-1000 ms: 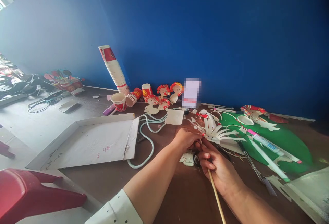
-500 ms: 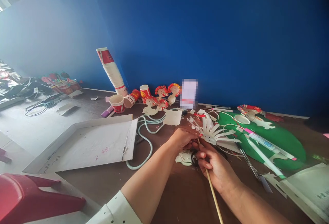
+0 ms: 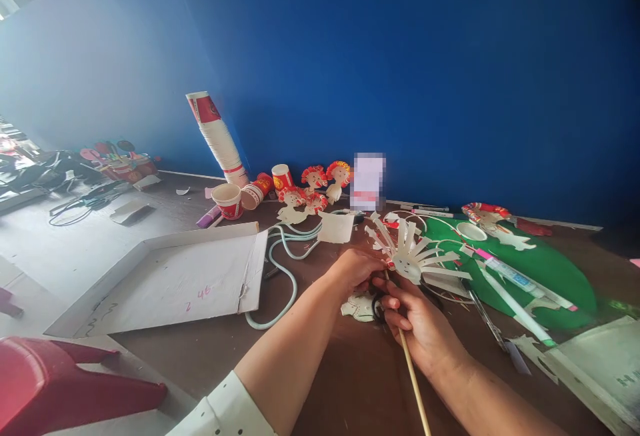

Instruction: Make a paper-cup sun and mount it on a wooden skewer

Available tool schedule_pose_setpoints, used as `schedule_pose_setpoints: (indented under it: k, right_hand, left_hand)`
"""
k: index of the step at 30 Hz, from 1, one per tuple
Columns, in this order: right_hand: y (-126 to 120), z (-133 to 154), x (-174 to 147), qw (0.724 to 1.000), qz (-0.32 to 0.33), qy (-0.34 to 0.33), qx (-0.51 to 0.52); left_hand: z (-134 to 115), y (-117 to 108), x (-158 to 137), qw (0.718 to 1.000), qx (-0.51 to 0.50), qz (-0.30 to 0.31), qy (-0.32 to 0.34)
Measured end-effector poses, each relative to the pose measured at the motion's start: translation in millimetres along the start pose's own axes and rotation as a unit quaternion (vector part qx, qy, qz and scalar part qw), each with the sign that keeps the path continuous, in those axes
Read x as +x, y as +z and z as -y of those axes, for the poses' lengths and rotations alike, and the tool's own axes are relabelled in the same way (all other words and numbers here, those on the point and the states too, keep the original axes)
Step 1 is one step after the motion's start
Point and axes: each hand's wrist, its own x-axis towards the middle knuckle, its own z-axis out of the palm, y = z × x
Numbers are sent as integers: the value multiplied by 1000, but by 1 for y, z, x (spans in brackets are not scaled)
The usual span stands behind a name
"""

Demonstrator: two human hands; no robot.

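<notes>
My left hand is closed in a pinch at the edge of a white paper cutout, a cut-up cup with a small drawn face and long strips fanning out. A red bit of the paper shows at the fingertips. Wrapped around a thin wooden stick, my right hand is closed, and the stick's upper end meets the paper by the left fingers. Black loops, perhaps scissor handles, lie partly hidden under the right hand, beside a pale paper piece.
Left of my arms lies a white cardboard tray, near a grey cable. Behind stand a tall cup stack and finished-looking paper figures. A green sheet with markers lies right. A red stool is lower left.
The paper cutout has turned slightly, so its drawn face shows more and its strips spread more upright. Both hands and the stick have barely moved.
</notes>
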Motion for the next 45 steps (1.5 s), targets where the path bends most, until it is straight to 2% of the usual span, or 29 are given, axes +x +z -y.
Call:
schedule_pose_setpoints:
  k: [6, 11, 25, 45]
  right_hand:
    - [0, -1, -2, 1000, -3, 0, -4]
    - [0, -2, -3, 1000, 9, -9, -11]
    - [3, -4, -4, 999, 4, -21, -30]
    - [3, -3, -6, 999, -1, -9, -31]
  left_hand:
    - [-8, 5, -4, 998, 17, -55, -22]
    - [-8, 7, -2, 997, 5, -71, -25]
    - [-13, 10, -7, 993, -78, -73, -48]
    - [-7, 14, -2, 985, -149, -87, -8]
